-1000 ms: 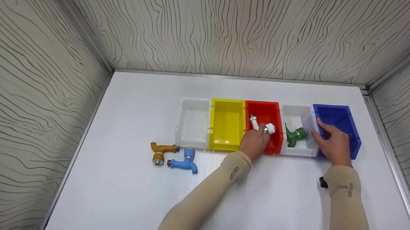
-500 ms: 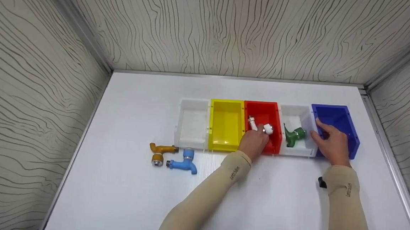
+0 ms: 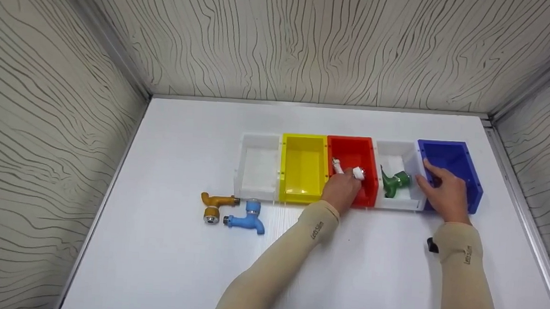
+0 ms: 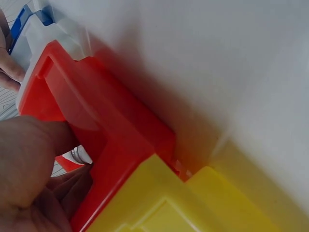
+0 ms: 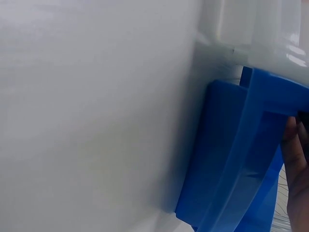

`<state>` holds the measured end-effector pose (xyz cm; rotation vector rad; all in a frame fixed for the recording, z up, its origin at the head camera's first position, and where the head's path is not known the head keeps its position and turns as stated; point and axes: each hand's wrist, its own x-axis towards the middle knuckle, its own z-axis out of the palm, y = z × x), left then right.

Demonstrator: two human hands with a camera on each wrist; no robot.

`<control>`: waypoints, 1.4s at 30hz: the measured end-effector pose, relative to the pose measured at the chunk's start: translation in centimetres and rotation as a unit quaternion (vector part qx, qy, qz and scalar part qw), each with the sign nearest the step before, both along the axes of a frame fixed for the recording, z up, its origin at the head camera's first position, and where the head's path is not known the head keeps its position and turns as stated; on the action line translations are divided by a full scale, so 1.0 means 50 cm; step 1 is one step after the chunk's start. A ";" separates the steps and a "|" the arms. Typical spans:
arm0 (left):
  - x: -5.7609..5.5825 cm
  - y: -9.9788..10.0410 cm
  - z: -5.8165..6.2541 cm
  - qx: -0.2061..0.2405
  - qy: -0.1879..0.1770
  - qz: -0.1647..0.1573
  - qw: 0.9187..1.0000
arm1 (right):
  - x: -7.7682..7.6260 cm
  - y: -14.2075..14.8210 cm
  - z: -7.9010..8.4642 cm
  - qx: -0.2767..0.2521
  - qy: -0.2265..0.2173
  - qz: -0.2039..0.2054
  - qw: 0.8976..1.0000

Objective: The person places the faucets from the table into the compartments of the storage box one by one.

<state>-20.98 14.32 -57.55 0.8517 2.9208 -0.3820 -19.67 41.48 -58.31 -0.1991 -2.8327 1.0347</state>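
"What surrounds everything?"

"Wood-grain panels (image 3: pixel 282 40), standing along the far, left and right sides of a white desk (image 3: pixel 372 284)."

"And on the desk?"

"A joined row, left to right: left white bin (image 3: pixel 258 165), yellow bin (image 3: pixel 304 168), red bin (image 3: pixel 349 144), right white bin (image 3: pixel 401 204), blue bin (image 3: pixel 451 158)."

"What about the person?"

"Beige sleeves (image 3: pixel 276 255) cover both forearms. The left hand (image 3: pixel 342 192) reaches over the near side of the red bin, its fingers bent round a white faucet (image 3: pixel 359 173). The right hand (image 3: pixel 446 196) arches over the blue bin, pinching the wall next to the right white bin: thumb on the white side, index finger on the blue, with a rounded gap behind their tips."

"Where exactly is that white faucet?"

"Inside the red bin, slanting, one end toward the far left, the knob on the right. I can't tell whether it touches the bottom."

"Any others?"

"A green faucet (image 3: pixel 396 183) lies in the right white bin. On the desk, just near of the left white bin, are an orange-brown faucet (image 3: pixel 214 201) and, just right of it, a blue faucet (image 3: pixel 247 222)."
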 end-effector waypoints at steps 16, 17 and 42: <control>-0.014 0.005 -0.003 -0.065 -0.026 -0.018 0.997 | 0.001 -0.001 -0.001 -0.005 0.005 0.002 1.000; -0.014 0.005 -0.003 -0.068 -0.026 -0.020 0.997 | 0.000 -0.001 -0.001 -0.005 0.002 0.001 1.000; -0.011 0.002 -0.001 -0.068 -0.032 -0.044 0.996 | 0.002 -0.001 0.004 -0.002 -0.031 -0.004 1.000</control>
